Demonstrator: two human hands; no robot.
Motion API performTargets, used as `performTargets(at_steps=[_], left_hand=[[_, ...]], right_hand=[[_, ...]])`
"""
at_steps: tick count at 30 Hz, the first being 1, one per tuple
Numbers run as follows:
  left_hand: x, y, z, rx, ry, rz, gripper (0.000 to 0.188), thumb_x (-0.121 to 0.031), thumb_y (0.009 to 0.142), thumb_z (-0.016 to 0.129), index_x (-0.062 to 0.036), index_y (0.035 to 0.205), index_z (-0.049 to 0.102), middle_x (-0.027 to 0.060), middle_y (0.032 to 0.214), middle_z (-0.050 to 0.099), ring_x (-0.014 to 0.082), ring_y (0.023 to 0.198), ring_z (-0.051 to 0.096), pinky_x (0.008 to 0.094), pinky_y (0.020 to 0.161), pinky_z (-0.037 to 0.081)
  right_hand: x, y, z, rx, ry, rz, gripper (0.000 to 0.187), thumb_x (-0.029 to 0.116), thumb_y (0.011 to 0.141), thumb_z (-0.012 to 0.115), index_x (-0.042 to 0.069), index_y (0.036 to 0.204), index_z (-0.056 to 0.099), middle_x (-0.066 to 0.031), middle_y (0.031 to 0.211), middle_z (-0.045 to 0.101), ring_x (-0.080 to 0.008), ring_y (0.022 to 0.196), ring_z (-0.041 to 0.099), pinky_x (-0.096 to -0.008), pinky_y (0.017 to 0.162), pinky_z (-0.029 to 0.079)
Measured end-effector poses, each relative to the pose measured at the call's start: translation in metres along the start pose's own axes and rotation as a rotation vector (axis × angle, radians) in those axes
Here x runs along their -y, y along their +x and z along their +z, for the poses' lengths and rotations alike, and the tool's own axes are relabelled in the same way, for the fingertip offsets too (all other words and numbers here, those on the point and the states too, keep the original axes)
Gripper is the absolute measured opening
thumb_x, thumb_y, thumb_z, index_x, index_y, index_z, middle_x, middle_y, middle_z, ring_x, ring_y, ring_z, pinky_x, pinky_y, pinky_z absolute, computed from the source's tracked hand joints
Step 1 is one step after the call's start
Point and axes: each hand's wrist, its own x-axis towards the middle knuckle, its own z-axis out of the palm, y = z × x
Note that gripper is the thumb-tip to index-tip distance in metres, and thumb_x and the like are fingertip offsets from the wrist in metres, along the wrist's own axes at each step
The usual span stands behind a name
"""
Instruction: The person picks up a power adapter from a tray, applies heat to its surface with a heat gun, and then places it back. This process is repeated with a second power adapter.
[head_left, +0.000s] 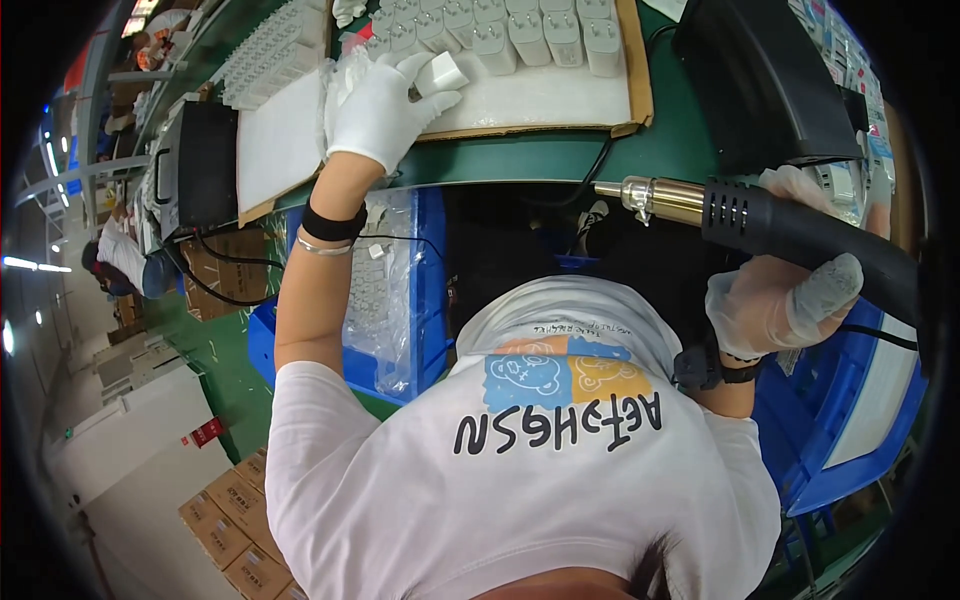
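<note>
My left hand [378,112], in a white glove, is closed around a small white charger [440,74] at the near edge of a cardboard tray [540,108]. Rows of white plug chargers [528,38] stand in that tray, prongs upward, just beyond the hand. On the right, my right hand [785,300] wears a thin translucent glove and grips the black handle of a hot air gun [760,215]. Its metal nozzle points left, over the table's front edge and apart from the chargers. Part of the right hand is hidden behind the handle.
A second tray of chargers [270,55] lies at the far left, near a black box [200,165]. A large black device [765,85] stands at right on the green table [680,140]. Blue bins [430,290] sit below, and cartons [235,520] are stacked on the floor.
</note>
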Motion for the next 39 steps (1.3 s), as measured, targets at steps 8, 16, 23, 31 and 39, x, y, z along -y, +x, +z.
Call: performTargets(at_steps=[8,16,23,31,39], left_hand=[[-0.010,-0.037,0.006,-0.059,-0.909,-0.209,0.050,-0.009,0.073,0.076,-0.0027,0.117,0.053,0.0108,0.110,0.060,0.0235,0.101,0.061,0.0341,0.090,0.049],[-0.075,-0.087,0.014,-0.102,-1.197,-0.150,0.057,-0.002,0.068,0.079,-0.0035,0.118,0.050,0.0082,0.118,0.054,0.0183,0.106,0.058,0.0324,0.094,0.047],[-0.089,-0.104,0.033,-0.035,-1.209,-0.192,0.055,-0.001,0.069,0.078,-0.0031,0.117,0.051,0.0078,0.118,0.053,0.0185,0.106,0.058,0.0317,0.094,0.049],[-0.097,-0.109,0.041,-0.015,-1.214,-0.172,0.055,0.001,0.069,0.077,-0.0035,0.118,0.050,0.0078,0.118,0.052,0.0185,0.106,0.058,0.0315,0.092,0.050],[-0.097,-0.109,0.047,-0.041,-1.205,-0.151,0.056,0.002,0.068,0.077,-0.0032,0.117,0.050,0.0082,0.118,0.052,0.0194,0.106,0.058,0.0323,0.092,0.050]], right_hand=[[0.004,0.006,-0.005,-0.013,-0.225,-0.088,0.075,0.056,0.091,0.046,-0.005,0.134,0.034,-0.0203,0.089,0.068,-0.0271,0.084,0.068,-0.0400,0.085,0.053],[-0.003,0.031,-0.026,0.341,-0.195,-0.237,0.074,0.061,0.090,0.043,-0.005,0.123,0.051,-0.0198,0.086,0.069,-0.0283,0.081,0.068,-0.0386,0.083,0.055],[-0.008,0.046,-0.032,0.593,-0.159,-0.248,0.078,0.067,0.086,0.041,-0.006,0.094,0.068,-0.0201,0.086,0.069,-0.0287,0.080,0.069,-0.0380,0.083,0.055],[0.001,0.038,-0.019,0.636,-0.032,-0.195,0.078,0.067,0.086,0.041,-0.006,0.090,0.070,-0.0202,0.086,0.069,-0.0286,0.080,0.069,-0.0378,0.082,0.055],[-0.013,0.029,-0.028,0.644,-0.004,-0.190,0.077,0.065,0.087,0.042,-0.006,0.090,0.070,-0.0204,0.087,0.069,-0.0286,0.080,0.069,-0.0378,0.081,0.056]])
